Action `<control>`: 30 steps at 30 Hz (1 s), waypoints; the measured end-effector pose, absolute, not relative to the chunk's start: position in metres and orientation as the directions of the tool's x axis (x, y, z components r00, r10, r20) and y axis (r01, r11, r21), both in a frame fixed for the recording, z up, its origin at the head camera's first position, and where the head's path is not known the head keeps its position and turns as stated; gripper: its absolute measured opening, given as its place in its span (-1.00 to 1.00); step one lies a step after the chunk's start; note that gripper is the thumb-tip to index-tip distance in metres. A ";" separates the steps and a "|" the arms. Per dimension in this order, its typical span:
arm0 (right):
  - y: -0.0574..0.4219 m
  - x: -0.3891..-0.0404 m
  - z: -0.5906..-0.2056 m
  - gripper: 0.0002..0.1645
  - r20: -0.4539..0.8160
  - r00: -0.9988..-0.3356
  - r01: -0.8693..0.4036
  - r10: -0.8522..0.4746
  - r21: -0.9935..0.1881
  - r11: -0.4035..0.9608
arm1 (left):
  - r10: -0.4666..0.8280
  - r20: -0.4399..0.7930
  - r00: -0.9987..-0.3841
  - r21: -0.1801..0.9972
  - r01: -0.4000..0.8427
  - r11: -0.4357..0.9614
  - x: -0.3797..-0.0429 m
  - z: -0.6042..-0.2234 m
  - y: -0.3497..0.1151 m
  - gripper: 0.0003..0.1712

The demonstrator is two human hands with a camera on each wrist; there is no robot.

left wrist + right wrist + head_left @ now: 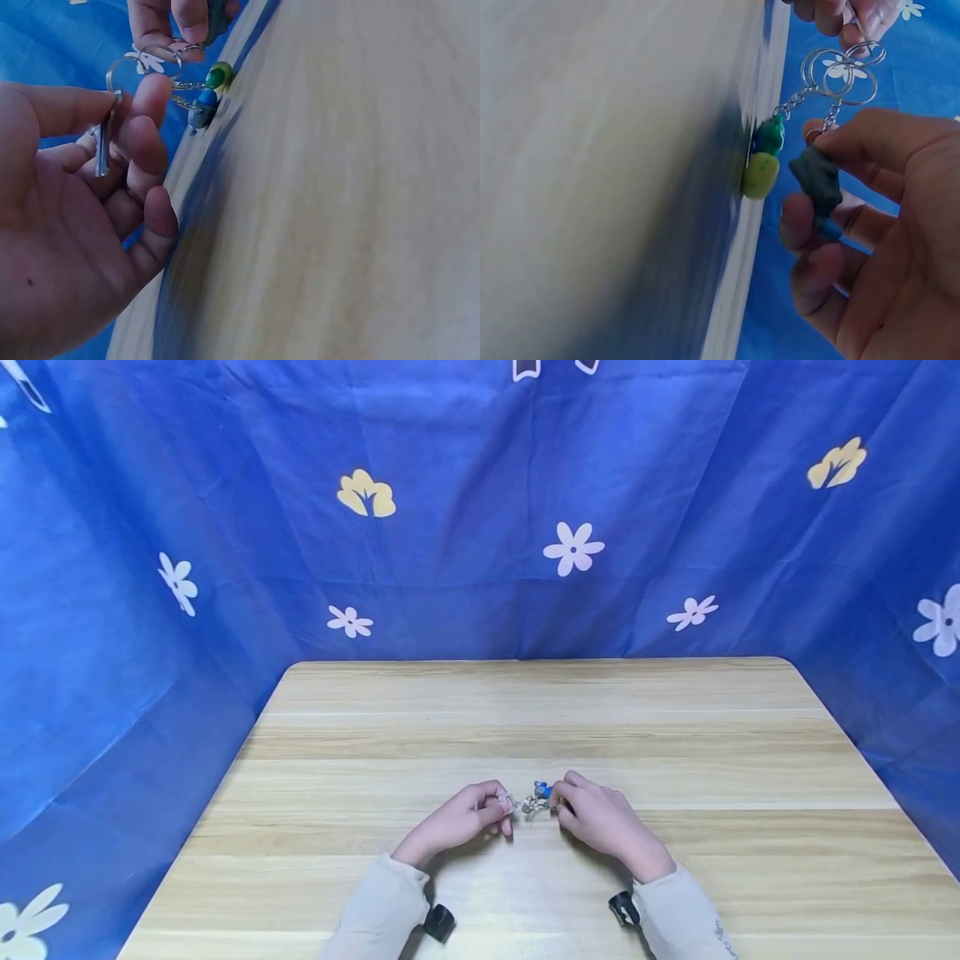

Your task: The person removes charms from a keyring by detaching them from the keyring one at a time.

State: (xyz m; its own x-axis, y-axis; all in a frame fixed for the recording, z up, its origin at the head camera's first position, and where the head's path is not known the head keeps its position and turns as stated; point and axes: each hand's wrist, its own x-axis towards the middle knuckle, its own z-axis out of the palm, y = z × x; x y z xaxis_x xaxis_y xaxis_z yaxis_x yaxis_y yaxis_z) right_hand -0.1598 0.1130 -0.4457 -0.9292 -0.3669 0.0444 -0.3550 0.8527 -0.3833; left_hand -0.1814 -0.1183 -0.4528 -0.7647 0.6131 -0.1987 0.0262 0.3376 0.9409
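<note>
My left hand (467,814) pinches a silver key (103,146) between thumb and forefinger; its other fingers are loosely curled. The key hangs on linked metal split rings (821,71) that join it to several small keychain charms. My right hand (602,818) grips a dark grey-green charm (817,180) close to its short chain. A yellow and green charm (760,174) dangles beside it on another chain. In the left wrist view a blue and grey charm (201,111) hangs below the rings. Both hands are close together, just above the table.
The wood-grain table (525,718) stretches out around both hands. A blue curtain (465,543) with flowers and trees surrounds its back and sides. A black strap piece (439,923) sits at the left sleeve, and another black piece (624,908) at the right one.
</note>
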 end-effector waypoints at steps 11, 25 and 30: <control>0.117 -0.162 -0.438 -0.90 -0.058 -0.931 -0.261 -0.362 -0.588 0.765 | 0.664 -0.182 -0.725 0.981 -0.092 0.168 -0.181 -0.444 -0.118 -0.80; 0.124 -0.161 -0.432 -0.90 -0.054 -0.894 -0.250 -0.444 -0.762 0.598 | 0.675 -0.148 -0.723 0.988 -0.076 0.136 -0.176 -0.429 -0.114 -0.82; 0.125 -0.160 -0.429 -0.76 -0.061 -0.889 -0.237 -0.454 -0.787 0.569 | 0.670 -0.124 -0.732 0.990 -0.049 0.130 -0.175 -0.425 -0.115 -0.74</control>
